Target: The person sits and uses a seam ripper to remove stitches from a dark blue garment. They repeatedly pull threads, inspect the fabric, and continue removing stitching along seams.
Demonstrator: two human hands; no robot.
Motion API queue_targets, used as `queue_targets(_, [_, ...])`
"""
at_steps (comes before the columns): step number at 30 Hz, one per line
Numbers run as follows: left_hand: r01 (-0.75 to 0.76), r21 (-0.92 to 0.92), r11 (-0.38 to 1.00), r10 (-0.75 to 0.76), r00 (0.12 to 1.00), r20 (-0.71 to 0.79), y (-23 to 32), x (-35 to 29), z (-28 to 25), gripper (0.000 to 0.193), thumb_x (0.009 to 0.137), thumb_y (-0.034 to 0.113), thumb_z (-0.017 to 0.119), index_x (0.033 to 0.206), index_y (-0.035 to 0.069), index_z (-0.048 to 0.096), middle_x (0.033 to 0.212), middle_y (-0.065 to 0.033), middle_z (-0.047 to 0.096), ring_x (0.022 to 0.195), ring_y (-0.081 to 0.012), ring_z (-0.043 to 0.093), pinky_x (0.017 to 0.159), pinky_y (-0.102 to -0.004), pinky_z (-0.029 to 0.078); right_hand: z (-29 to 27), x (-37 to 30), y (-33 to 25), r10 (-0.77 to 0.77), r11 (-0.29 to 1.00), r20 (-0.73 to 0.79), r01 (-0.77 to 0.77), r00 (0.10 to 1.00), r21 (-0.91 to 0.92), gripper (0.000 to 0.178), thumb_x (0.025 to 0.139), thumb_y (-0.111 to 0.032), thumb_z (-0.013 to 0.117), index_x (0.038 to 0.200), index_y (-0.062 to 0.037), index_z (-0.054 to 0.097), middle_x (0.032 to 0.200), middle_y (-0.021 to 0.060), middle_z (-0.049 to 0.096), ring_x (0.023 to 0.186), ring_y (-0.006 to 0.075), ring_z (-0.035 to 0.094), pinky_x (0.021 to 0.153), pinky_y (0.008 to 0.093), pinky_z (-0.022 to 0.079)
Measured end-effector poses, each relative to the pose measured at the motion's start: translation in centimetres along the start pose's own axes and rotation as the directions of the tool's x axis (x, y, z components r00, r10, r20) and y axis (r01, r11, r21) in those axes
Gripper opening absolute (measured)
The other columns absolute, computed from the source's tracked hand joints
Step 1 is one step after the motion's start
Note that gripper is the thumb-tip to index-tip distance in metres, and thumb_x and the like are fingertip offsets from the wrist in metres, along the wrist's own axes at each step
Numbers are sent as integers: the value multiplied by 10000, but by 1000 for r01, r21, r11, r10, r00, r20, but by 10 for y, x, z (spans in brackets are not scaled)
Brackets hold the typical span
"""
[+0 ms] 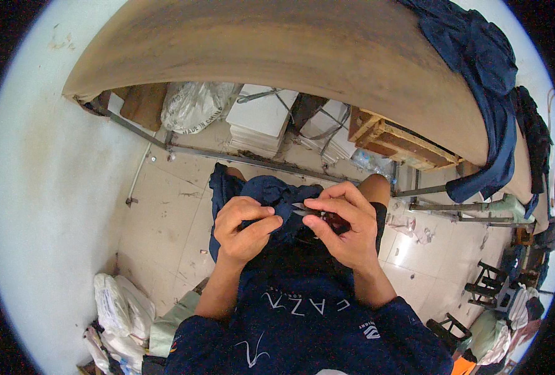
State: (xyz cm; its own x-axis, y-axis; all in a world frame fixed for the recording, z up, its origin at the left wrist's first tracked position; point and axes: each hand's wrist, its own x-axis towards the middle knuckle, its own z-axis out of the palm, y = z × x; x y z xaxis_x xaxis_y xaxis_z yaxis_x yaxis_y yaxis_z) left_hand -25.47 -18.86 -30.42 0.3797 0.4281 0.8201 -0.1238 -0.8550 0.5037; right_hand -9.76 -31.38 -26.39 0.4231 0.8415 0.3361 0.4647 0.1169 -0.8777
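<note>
In my right hand point(351, 226) is a small pair of thread snips point(300, 209). Their two pointed metal blades stand slightly apart and face left, and the fingers wrap the dark reddish handle. A navy blue garment point(270, 186) lies bunched over my lap. My left hand point(242, 230) pinches a part of it between thumb and fingertips, just left of the blade tips. Whether a thread lies between the blades is too small to tell.
Ahead stands a table with a brown cloth cover point(277, 47), navy clothing point(477, 69) draped over its right end. Beneath are a plastic bag point(192, 109), tied white stacks point(258, 115) and a wooden box point(408, 145). White sacks point(118, 306) sit lower left; black stools point(486, 284) stand right.
</note>
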Motion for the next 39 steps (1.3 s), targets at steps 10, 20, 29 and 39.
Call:
queue_targets(10, [-39,-20,999,39,999,20,-4,-2,-3,151,598,-16,760,708,48,680,781,-86,678,655,-229,641,599,-340,526,5,-1,-2,-133,986,15,133,991,-96,270,721,-110,832,973,-95,739,912,55,621,659,144,616,543,255,490])
queue_targets(20, [-28,-6,1000,28,998,56,-5,-1,-4,156,587,-16,747,708,41,667,763,-78,666,640,-224,635,593,-329,526,5,0,-9,-88,993,-16,86,996,-83,223,719,-98,829,918,-75,732,849,73,625,665,162,621,558,258,498])
queue_targets(29, [-41,-51,998,44,998,53,-3,-4,-7,153,552,-14,729,656,33,628,703,-70,615,610,-230,617,586,-353,541,13,3,1,12,996,-47,-8,999,91,277,695,-72,831,953,-65,732,884,62,618,730,136,590,569,240,443])
queue_targets(39, [788,-480,387,-761,566,316,-26,-10,-23,434,802,144,781,1150,58,536,1074,-81,594,1022,-178,566,907,-309,442,13,-12,30,-242,959,-110,255,964,125,404,607,172,607,886,-83,750,859,89,675,773,207,666,624,289,518])
